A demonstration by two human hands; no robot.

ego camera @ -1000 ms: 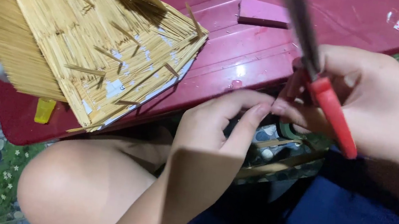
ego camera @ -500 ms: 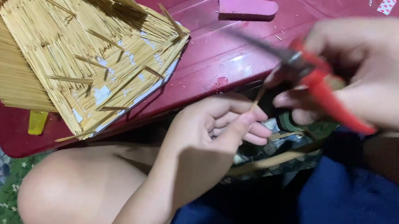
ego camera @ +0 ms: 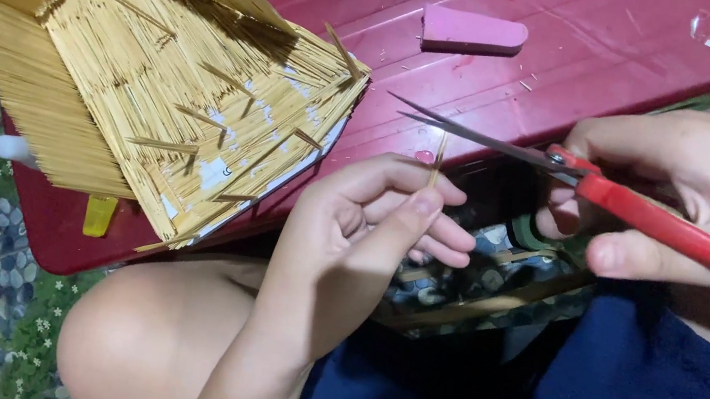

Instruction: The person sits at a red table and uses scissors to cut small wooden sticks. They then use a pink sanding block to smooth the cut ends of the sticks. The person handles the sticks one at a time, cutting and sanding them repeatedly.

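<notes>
While the left hand (ego camera: 361, 219) pinches a thin wooden stick (ego camera: 439, 159) upright between thumb and fingertips, the right hand (ego camera: 683, 197) grips red-handled scissors (ego camera: 584, 173), blades slightly parted around the stick's top. Just left, a stick-covered model house (ego camera: 148, 75) rests on the maroon table (ego camera: 602, 49), near a pink block (ego camera: 474, 32).

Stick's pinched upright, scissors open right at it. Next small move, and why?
Probably close the scissors on the stick. The left hand pinches it upright, its top sits between the open blades, and the right hand already grips the red handles.
</notes>
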